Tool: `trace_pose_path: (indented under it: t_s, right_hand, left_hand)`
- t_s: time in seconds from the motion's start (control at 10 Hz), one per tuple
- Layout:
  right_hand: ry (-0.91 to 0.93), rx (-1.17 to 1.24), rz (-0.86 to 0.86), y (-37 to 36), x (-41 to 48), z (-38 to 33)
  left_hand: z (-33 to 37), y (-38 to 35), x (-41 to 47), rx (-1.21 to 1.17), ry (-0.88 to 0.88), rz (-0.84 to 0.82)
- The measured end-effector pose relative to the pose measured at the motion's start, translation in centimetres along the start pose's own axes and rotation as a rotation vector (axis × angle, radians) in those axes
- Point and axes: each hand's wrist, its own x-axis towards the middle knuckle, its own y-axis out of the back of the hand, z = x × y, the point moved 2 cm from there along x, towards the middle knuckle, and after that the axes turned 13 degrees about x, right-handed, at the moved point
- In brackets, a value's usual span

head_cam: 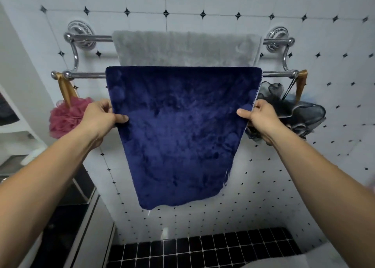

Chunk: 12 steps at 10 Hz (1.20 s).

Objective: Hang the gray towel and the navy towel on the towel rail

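The navy towel (178, 133) is draped over the front bar of the chrome towel rail (85, 75) and hangs down the tiled wall. My left hand (101, 118) pinches its left edge, thumb on the front. On the opposite edge my right hand (258, 118) grips the same way. The gray towel (182, 48) lies over the rail's upper back bar, its lower part hidden behind the navy one.
A pink bath pouf (67, 115) hangs by a gold ribbon from the rail's left end. A dark gray pouf (300, 115) hangs from the right end. Black floor tiles (203, 251) lie below. A white shelf unit (14, 129) stands at the left.
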Motion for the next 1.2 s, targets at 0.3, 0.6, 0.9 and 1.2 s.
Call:
trace_pose_path:
  t_s: [0.3, 0.6, 0.9, 1.2]
  right_hand:
    - [0.182, 0.091, 0.202, -0.4, 2.0, -6.9]
    - [0.462, -0.447, 0.336, 0.4, 1.4, -8.1]
    - [0.659, -1.11, 0.077, -1.9, 2.0, -9.3]
    - [0.989, -0.881, 0.14, -2.4, -3.8, -4.4]
  left_hand:
    - [3.9, 1.7, 1.3, -0.034, -0.041, 0.174]
    - [4.4, 1.7, 1.5, 0.074, -0.039, 0.219]
    - [7.5, 2.3, 1.6, 1.165, -0.645, 0.441]
    - [2.6, 0.3, -2.1, 0.939, -0.695, 0.602]
